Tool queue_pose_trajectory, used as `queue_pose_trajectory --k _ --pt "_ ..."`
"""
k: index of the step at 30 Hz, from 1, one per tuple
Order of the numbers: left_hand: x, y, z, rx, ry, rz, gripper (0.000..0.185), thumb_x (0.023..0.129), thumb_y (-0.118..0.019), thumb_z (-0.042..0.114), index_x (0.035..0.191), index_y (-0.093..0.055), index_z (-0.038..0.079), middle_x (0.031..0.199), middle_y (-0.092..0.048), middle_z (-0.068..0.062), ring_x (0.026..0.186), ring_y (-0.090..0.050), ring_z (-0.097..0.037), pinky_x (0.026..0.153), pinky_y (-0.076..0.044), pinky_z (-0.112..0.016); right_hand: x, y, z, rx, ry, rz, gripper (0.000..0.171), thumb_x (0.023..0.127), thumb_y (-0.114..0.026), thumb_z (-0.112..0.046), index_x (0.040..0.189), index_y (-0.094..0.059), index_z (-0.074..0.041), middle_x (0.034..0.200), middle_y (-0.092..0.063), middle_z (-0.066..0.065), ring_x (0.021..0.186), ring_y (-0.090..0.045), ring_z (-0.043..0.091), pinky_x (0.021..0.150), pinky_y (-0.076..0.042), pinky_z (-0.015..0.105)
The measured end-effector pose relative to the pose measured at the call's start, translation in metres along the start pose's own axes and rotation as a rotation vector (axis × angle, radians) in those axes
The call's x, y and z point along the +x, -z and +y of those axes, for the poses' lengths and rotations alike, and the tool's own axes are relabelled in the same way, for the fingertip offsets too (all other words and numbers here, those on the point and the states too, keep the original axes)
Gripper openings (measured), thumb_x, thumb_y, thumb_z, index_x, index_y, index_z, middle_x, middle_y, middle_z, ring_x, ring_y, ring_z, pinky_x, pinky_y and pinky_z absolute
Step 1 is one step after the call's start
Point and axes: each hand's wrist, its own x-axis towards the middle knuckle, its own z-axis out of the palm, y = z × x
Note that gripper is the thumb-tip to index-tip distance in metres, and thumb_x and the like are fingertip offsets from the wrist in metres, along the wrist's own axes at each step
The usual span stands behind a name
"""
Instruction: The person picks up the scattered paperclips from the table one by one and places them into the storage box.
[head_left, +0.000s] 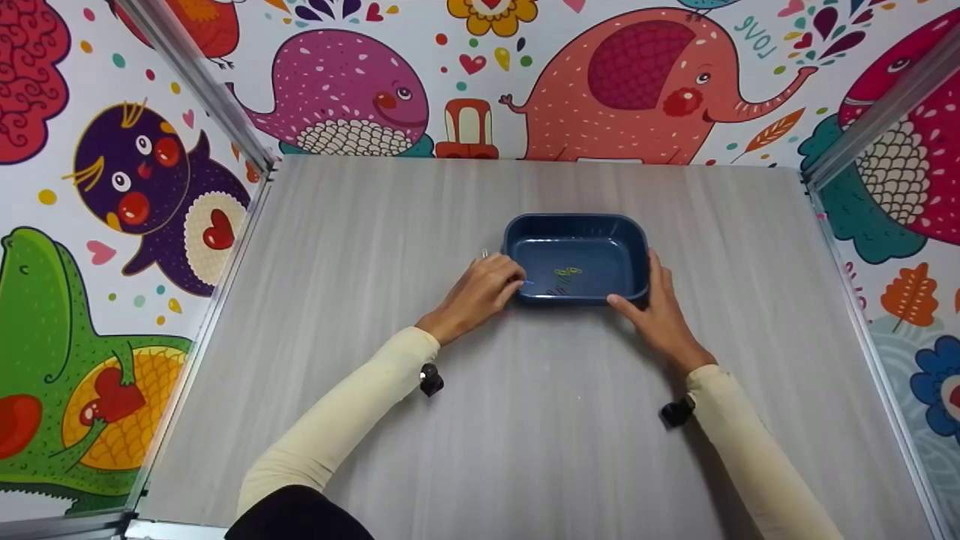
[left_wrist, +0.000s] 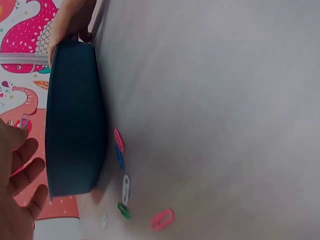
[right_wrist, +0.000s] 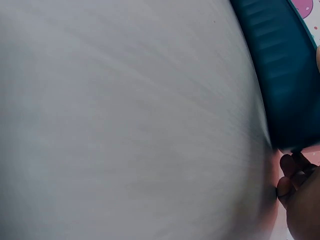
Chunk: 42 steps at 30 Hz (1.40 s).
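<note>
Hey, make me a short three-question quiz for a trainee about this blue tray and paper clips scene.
1. True or false: the blue tray already has paper clips lying inside it.
2. Which hand rests against the tray's right side? A) left hand B) right hand C) neither
3. In the left wrist view, where do the loose clips lie relative to the tray?

Key:
1. True.
2. B, the right hand; the left hand is at the tray's left near corner.
3. On the grey table, just outside the tray's wall.
</note>
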Motion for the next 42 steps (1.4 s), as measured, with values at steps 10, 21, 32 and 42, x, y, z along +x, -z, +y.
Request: queue_pose_trajectory --k 10,21,32,42 --pt "0.019 -0.010 0.008 0.091 -0.075 -0.056 0.007 0.108 -0.071 0.011 0.109 -0.076 0.006 0.106 -0.075 -0.007 0.101 -0.066 -0.027 0.081 -0.051 -0.043 0.000 -0.001 0.000 -0.006 0.007 0.001 0.111 0.103 -0.078 -0.044 0.178 -0.001 -0.015 0.168 -0.025 0.031 0.154 -0.032 0.044 0.126 -0.024 0.067" --pt "0.030 -0.021 0.007 0.123 -0.091 -0.150 0.009 0.107 -0.072 0.013 0.112 -0.076 0.006 0.109 -0.075 -0.007 0.100 -0.065 -0.027 0.082 -0.050 -0.043 0.001 -0.001 0.000 -0.001 0.024 0.010 0.112 0.102 -0.081 -0.042 0.178 -0.003 -0.015 0.164 -0.029 0.031 0.148 -0.037 0.042 0.124 -0.027 0.065" --pt "0.044 -0.035 0.008 0.223 -0.123 -0.191 0.012 0.109 -0.070 0.017 0.112 -0.075 0.006 0.109 -0.074 -0.008 0.102 -0.066 -0.027 0.082 -0.051 -0.042 0.000 0.000 0.000 0.004 0.007 0.005 0.113 0.101 -0.080 -0.045 0.178 -0.003 -0.018 0.166 -0.028 0.030 0.150 -0.036 0.042 0.125 -0.026 0.066" --pt "0.063 -0.044 0.007 0.254 -0.096 -0.242 0.019 0.113 -0.064 0.018 0.116 -0.077 0.005 0.112 -0.076 -0.008 0.103 -0.068 -0.025 0.085 -0.054 -0.041 0.000 0.000 0.000 0.000 0.015 -0.004 0.110 0.104 -0.077 -0.041 0.178 -0.001 -0.014 0.167 -0.025 0.031 0.154 -0.032 0.044 0.125 -0.025 0.067"
